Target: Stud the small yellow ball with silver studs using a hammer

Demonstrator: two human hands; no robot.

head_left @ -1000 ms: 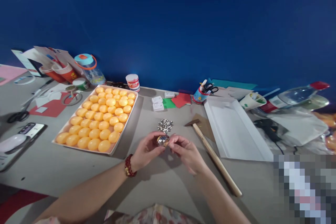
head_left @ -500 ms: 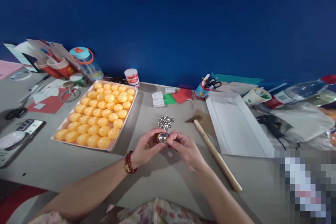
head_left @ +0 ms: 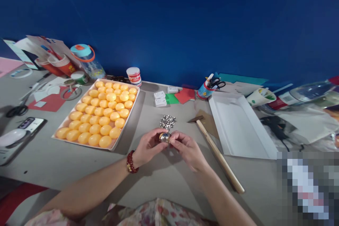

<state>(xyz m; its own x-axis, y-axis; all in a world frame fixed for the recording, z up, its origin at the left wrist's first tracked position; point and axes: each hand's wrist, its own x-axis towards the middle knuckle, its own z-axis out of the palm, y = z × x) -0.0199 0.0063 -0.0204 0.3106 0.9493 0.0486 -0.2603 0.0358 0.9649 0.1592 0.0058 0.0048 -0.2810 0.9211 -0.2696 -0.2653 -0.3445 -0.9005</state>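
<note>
My left hand (head_left: pixel 149 146), with a red beaded bracelet at its wrist, holds a ball (head_left: pixel 164 137) between thumb and fingers. Most of the ball's visible side is covered with shiny silver tack heads; some orange shows at its left edge. On the ball's right side, the fingertips of my right hand (head_left: pixel 186 148) are pinched together. Whatever they hold, if anything, is hidden. Just beyond my hands lies a small heap of silver thumbtacks (head_left: pixel 167 122). To the left stands a shallow box of orange ping-pong balls (head_left: pixel 99 120).
A wooden-handled hammer (head_left: pixel 219 157) lies right of my hands, beside an upturned-edge white tray (head_left: pixel 241 127). Small white boxes (head_left: pixel 160 102) and red paper (head_left: pixel 184 95) lie farther back. A pen cup (head_left: pixel 204 91) stands by the blue wall. Left are a phone (head_left: pixel 33 127) and scissors (head_left: pixel 16 110).
The view has shifted very slightly. Both hands stay at the ball in nearly the same pose, and nothing else has visibly moved.
</note>
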